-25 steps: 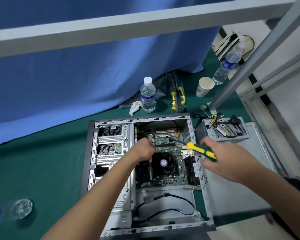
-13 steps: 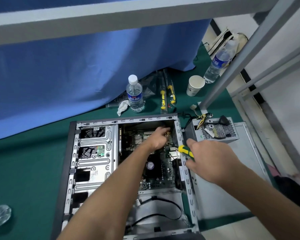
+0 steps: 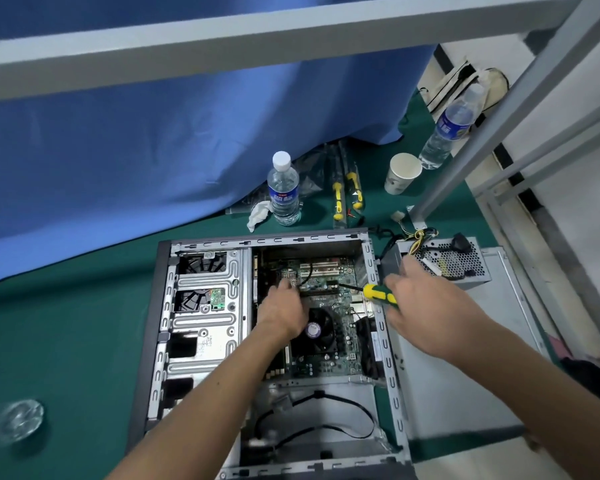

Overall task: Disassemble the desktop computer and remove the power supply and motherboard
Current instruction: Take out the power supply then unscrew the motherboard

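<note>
Open desktop case (image 3: 390, 386), bare stamped steel, is lying side-up on the green mat (image 3: 66, 323) with the green motherboard (image 3: 329, 344) still sitting inside; the left hand (image 3: 283, 310) is reaching onto the board's upper part, its fingertips motion-blurred and partly hidden, so their grip cannot be told. The right hand (image 3: 426, 306) is curling round a yellow-and-green screwdriver (image 3: 378, 294), its dark shaft pointing onto the board. The boxy perforated-metal power supply (image 3: 447, 263) is resting outside, just right of the case, partly covered by that hand.
</note>
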{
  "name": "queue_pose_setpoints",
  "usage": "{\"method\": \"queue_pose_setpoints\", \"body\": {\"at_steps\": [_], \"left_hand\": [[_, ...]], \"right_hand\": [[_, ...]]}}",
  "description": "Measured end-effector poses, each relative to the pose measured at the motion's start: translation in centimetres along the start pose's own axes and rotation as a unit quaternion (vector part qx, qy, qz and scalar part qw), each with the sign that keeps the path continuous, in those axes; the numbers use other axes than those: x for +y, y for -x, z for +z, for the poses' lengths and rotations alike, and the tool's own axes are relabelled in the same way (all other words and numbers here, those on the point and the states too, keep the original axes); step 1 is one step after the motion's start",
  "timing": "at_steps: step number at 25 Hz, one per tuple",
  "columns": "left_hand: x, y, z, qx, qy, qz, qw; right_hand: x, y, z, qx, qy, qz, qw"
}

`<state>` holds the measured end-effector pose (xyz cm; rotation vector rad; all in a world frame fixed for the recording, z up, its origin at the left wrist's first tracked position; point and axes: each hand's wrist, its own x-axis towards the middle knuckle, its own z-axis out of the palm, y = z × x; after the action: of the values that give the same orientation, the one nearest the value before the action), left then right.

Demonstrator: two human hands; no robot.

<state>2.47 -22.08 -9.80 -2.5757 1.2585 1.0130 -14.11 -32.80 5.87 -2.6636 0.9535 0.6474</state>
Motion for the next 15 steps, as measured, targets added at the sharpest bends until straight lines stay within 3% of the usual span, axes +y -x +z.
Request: {"method": "queue_pose_setpoints", "body": {"at_steps": [1, 3, 5, 7, 9, 12, 15], "left_hand": [[-0.1, 0.5, -0.1, -0.034, -0.049, -0.001, 0.998], [-0.1, 1.8, -0.6, -0.029, -0.152, 0.057, 0.986], [-1.2, 3.2, -1.2, 0.06, -0.197, 0.155, 0.966], [-3.8, 4.4, -1.8, 0.177, -0.161, 0.221, 0.945], [-6.9, 4.7, -2.2, 0.245, -0.072, 0.167, 0.952], [-10.1, 4.4, -1.9, 0.212, 0.004, 0.041, 0.976], [-10.7, 4.0, -1.0, 0.213, -0.029, 0.057, 0.975]], "right_hand": [[-0.4, -0.5, -0.1, 0.005, -0.003, -0.005, 1.0], [-0.8, -1.5, -0.4, 0.021, -0.013, -0.017, 1.0], [-0.8, -2.5, -0.7, 0.044, -0.022, -0.026, 0.998], [-0.4, -3.3, -1.2, 0.059, -0.023, -0.029, 0.998], [-0.2, -4.1, -1.5, 0.07, -0.009, -0.047, 0.996], [-0.2, -5.8, -2.0, 0.079, 0.027, -0.086, 0.993], [-0.2, -7.6, -2.5, 0.075, 0.068, -0.102, 0.99]]}}
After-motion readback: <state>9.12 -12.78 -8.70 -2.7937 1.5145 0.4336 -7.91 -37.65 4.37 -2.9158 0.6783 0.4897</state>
